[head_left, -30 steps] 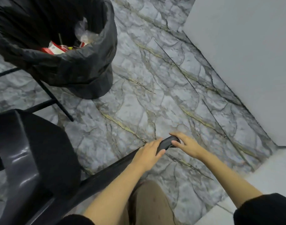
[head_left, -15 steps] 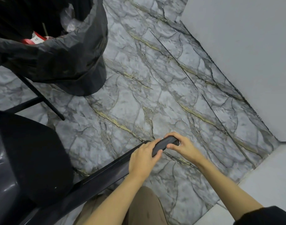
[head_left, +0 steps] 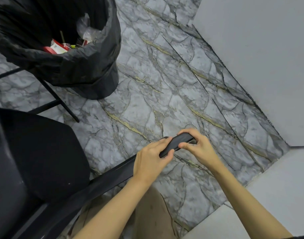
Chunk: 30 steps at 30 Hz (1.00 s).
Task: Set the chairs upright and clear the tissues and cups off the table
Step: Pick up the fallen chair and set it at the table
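A black plastic chair [head_left: 35,156] fills the lower left, its seat shell facing me. Its backrest's top edge runs up to the right as a long black bar [head_left: 113,175]. My left hand [head_left: 151,161] is wrapped over that bar near its end. My right hand [head_left: 197,149] grips the rounded tip of the same bar from the other side. Both hands are closed on the chair back above the marble floor. No tissues, cups or table are in view.
A bin lined with a black bag [head_left: 82,66] stands at the upper left, holding red and white litter. Thin black metal legs [head_left: 56,99] cross the floor beside it. Grey walls [head_left: 259,57] close in on the right, with another grey surface [head_left: 277,195] at the lower right.
My right hand has closed more tightly over the tip of the chair back. Both hands and the bar stay at about the same place while the view shifts slightly.
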Tool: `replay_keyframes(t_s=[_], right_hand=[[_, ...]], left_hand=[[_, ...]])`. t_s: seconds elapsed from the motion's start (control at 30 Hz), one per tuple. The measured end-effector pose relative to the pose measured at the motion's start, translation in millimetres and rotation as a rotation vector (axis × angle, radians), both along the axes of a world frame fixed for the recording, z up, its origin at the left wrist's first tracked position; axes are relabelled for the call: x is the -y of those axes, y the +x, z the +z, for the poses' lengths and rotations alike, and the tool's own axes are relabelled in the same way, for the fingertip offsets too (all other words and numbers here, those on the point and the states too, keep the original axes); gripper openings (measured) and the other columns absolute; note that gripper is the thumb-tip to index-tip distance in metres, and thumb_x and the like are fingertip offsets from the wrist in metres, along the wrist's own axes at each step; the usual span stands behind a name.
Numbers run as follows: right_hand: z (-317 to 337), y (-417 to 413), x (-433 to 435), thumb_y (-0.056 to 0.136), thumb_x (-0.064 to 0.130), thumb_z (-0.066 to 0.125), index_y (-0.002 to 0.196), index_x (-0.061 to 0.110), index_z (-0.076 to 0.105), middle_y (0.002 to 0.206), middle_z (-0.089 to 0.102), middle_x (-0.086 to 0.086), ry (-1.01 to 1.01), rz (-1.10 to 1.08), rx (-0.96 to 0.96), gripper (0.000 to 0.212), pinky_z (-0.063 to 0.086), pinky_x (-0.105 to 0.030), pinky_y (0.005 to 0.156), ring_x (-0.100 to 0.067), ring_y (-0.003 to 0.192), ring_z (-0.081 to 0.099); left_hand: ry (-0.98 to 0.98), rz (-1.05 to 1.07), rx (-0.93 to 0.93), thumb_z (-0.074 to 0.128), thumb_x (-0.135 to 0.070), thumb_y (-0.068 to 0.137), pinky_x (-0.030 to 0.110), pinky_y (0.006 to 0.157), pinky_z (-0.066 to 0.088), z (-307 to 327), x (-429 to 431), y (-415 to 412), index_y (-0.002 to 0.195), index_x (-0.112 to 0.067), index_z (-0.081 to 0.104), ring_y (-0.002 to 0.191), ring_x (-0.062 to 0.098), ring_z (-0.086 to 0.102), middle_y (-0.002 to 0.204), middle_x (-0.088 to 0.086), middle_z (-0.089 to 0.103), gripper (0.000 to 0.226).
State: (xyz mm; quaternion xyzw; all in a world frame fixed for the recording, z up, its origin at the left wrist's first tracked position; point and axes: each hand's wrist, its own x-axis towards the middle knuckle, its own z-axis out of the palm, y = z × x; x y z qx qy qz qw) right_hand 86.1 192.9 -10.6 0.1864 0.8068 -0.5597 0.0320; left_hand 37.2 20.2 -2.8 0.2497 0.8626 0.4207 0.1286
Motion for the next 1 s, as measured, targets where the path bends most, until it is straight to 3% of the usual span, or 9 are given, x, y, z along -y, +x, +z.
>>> replay_keyframes(t_s=[0.2, 0.37, 0.47, 0.6, 0.67, 0.73, 0.8, 0.9, 1.0], right_hand=[[99.9, 21.0, -9.0, 0.063, 0.072, 0.060, 0.091, 0.049, 0.058, 0.096, 0.061, 0.025, 0.099, -0.005, -0.084, 0.036, 0.044, -0.014, 0.083, -0.005, 0.095, 0.057], [187.6, 43.2, -14.8, 0.063, 0.069, 0.062, 0.091, 0.050, 0.058, 0.095, 0.061, 0.027, 0.217, 0.009, -0.125, 0.034, 0.040, -0.007, 0.082, -0.004, 0.093, 0.055], [240.4, 52.8, -15.5, 0.062, 0.061, 0.066, 0.090, 0.050, 0.058, 0.093, 0.061, 0.026, 0.295, 0.022, -0.140, 0.031, 0.040, -0.010, 0.082, -0.004, 0.091, 0.054], [304.9, 61.2, -8.4, 0.062, 0.062, 0.066, 0.090, 0.046, 0.060, 0.101, 0.061, 0.016, 0.386, -0.003, -0.171, 0.032, 0.042, -0.033, 0.091, -0.007, 0.094, 0.054], [327.8, 66.2, 1.8, 0.062, 0.058, 0.068, 0.089, 0.044, 0.060, 0.101, 0.060, 0.016, 0.436, -0.007, -0.196, 0.032, 0.043, -0.046, 0.089, -0.014, 0.095, 0.055], [343.9, 72.1, 17.2, 0.061, 0.056, 0.069, 0.089, 0.042, 0.060, 0.094, 0.062, 0.016, 0.465, -0.002, -0.216, 0.032, 0.044, -0.050, 0.086, -0.020, 0.092, 0.055], [353.3, 77.8, 34.8, 0.061, 0.052, 0.071, 0.089, 0.035, 0.062, 0.086, 0.064, 0.017, 0.486, 0.008, -0.237, 0.033, 0.044, -0.050, 0.085, -0.021, 0.088, 0.055], [362.8, 83.2, 58.5, 0.063, 0.050, 0.070, 0.090, 0.025, 0.065, 0.083, 0.065, 0.006, 0.540, 0.026, -0.231, 0.037, 0.040, -0.040, 0.086, -0.014, 0.083, 0.050], [372.9, 88.4, 84.4, 0.065, 0.051, 0.066, 0.091, 0.020, 0.067, 0.080, 0.061, 0.007, 0.582, 0.067, -0.232, 0.040, 0.033, -0.031, 0.081, -0.007, 0.079, 0.042]], left_hand=[[0.193, -0.010, 0.043, 0.057, -0.033, 0.079, 0.021, 0.086, 0.054, 77.2, -9.8, 19.1, 0.115, -0.015, 0.068, 0.099, 0.006, 0.067, 0.110, 0.000, 0.074, 0.041], [0.321, -0.011, 0.041, 0.064, -0.028, 0.078, 0.013, 0.089, 0.051, 145.0, -18.4, 38.0, 0.112, -0.013, 0.069, 0.097, 0.002, 0.065, 0.108, 0.001, 0.074, 0.038], [0.392, 0.005, 0.020, 0.066, -0.024, 0.077, 0.008, 0.087, 0.050, 186.1, -23.0, 48.0, 0.110, -0.010, 0.070, 0.094, -0.001, 0.064, 0.104, -0.003, 0.072, 0.036], [0.494, 0.025, 0.012, 0.069, -0.020, 0.076, 0.011, 0.084, 0.052, 234.5, -21.6, 58.2, 0.110, -0.007, 0.069, 0.091, -0.001, 0.064, 0.100, 0.002, 0.074, 0.037], [0.535, 0.026, -0.004, 0.069, -0.019, 0.076, 0.016, 0.085, 0.054, 251.7, -14.1, 63.4, 0.110, -0.006, 0.069, 0.092, 0.003, 0.067, 0.102, 0.000, 0.072, 0.036], [0.562, 0.027, -0.007, 0.069, -0.018, 0.077, 0.017, 0.086, 0.054, 264.2, -2.4, 68.9, 0.109, -0.004, 0.069, 0.093, 0.003, 0.067, 0.103, -0.004, 0.069, 0.035], [0.570, 0.037, -0.009, 0.069, -0.016, 0.076, 0.013, 0.087, 0.052, 272.2, 12.2, 74.6, 0.108, -0.004, 0.068, 0.095, -0.002, 0.065, 0.104, -0.005, 0.067, 0.034], [0.575, 0.061, 0.014, 0.068, -0.014, 0.076, 0.010, 0.087, 0.049, 282.1, 35.2, 82.4, 0.107, -0.006, 0.068, 0.097, -0.009, 0.061, 0.104, -0.006, 0.066, 0.032], [0.577, 0.070, 0.033, 0.066, -0.016, 0.077, 0.012, 0.086, 0.048, 292.3, 63.7, 89.1, 0.107, -0.012, 0.065, 0.096, -0.006, 0.062, 0.103, -0.008, 0.066, 0.030]])
